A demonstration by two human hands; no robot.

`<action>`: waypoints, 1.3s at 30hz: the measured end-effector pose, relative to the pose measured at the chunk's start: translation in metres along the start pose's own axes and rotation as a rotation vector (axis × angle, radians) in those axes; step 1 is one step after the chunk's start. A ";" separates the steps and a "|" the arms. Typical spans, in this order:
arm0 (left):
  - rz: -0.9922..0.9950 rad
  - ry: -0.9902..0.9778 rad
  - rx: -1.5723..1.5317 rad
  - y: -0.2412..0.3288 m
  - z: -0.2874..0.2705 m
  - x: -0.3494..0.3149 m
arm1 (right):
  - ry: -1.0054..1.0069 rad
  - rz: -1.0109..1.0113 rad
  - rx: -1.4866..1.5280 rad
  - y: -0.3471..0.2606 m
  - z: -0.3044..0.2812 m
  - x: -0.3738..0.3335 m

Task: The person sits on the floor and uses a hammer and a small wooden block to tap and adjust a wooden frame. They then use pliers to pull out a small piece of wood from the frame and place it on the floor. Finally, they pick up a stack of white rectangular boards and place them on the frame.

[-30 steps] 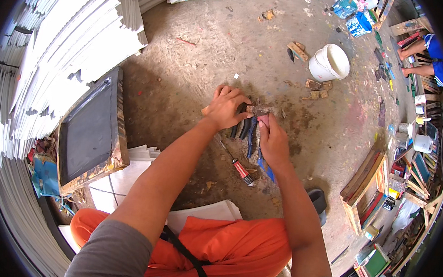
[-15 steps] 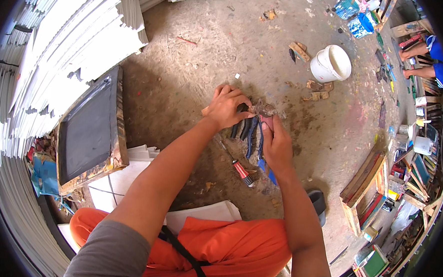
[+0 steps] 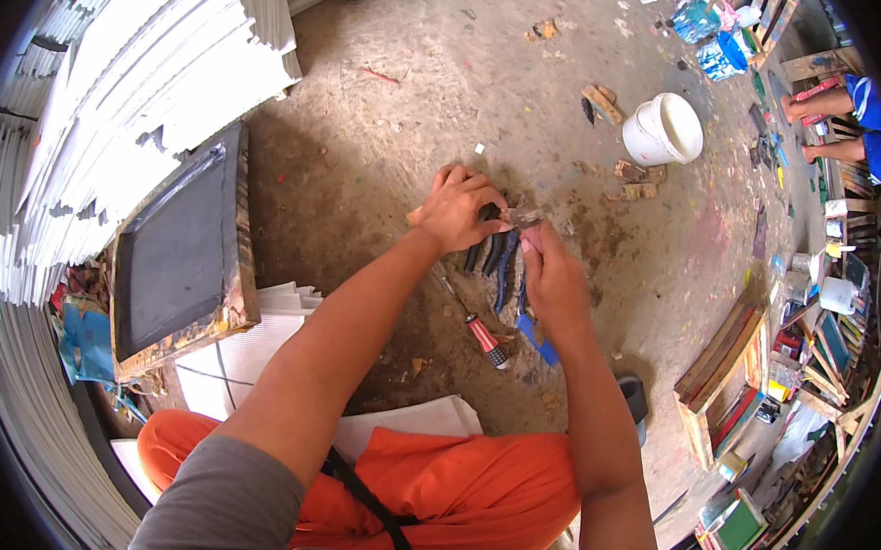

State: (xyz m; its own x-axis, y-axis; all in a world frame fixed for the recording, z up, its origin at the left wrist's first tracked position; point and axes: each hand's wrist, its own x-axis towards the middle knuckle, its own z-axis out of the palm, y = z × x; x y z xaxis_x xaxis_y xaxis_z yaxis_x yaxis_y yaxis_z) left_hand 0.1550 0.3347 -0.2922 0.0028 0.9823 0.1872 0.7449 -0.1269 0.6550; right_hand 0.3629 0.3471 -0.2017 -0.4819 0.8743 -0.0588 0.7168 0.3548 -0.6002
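Note:
My left hand point(image 3: 457, 212) is closed, fingers curled down near the floor, on something I cannot make out; a small tan piece point(image 3: 414, 217) shows at its outer side. Close beside it, my right hand point(image 3: 558, 283) grips a flat reddish-brown block-like piece point(image 3: 531, 234), whose far end meets the left fingertips. Beneath and between the hands lie tools with black handles point(image 3: 493, 253) and blue-handled pliers point(image 3: 504, 274), their heads hidden. A screwdriver point(image 3: 485, 340) with a red, white and dark handle lies nearer to me. A flat blue piece point(image 3: 537, 340) is beside it.
A white bucket point(image 3: 664, 129) stands at the far right, near wood scraps point(image 3: 639, 182). To the left are a dark framed screen point(image 3: 185, 247) and tall stacks of white sheets point(image 3: 151, 91). A wooden frame point(image 3: 722, 374) and clutter line the right. Another person's legs point(image 3: 835, 126) show far right.
My right hand has shifted slightly with the reddish-brown piece, its tip now closer to the left fingertips. The left hand keeps nearly the same pose. The whole view has moved a little.

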 end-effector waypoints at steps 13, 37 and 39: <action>-0.001 0.017 0.002 0.000 -0.001 0.000 | 0.088 -0.013 0.106 0.007 -0.003 0.005; -0.091 0.010 -0.025 0.001 0.003 0.004 | 0.050 -0.013 0.139 0.012 0.004 0.005; -0.087 0.003 -0.022 0.002 0.000 0.004 | 0.076 -0.024 0.111 0.011 0.008 0.005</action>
State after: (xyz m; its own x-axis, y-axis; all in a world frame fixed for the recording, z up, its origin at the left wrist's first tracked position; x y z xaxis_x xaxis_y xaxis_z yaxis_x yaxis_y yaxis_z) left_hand 0.1570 0.3386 -0.2901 -0.0634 0.9894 0.1305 0.7272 -0.0437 0.6850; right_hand 0.3643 0.3530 -0.2157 -0.4556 0.8900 0.0146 0.6434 0.3406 -0.6856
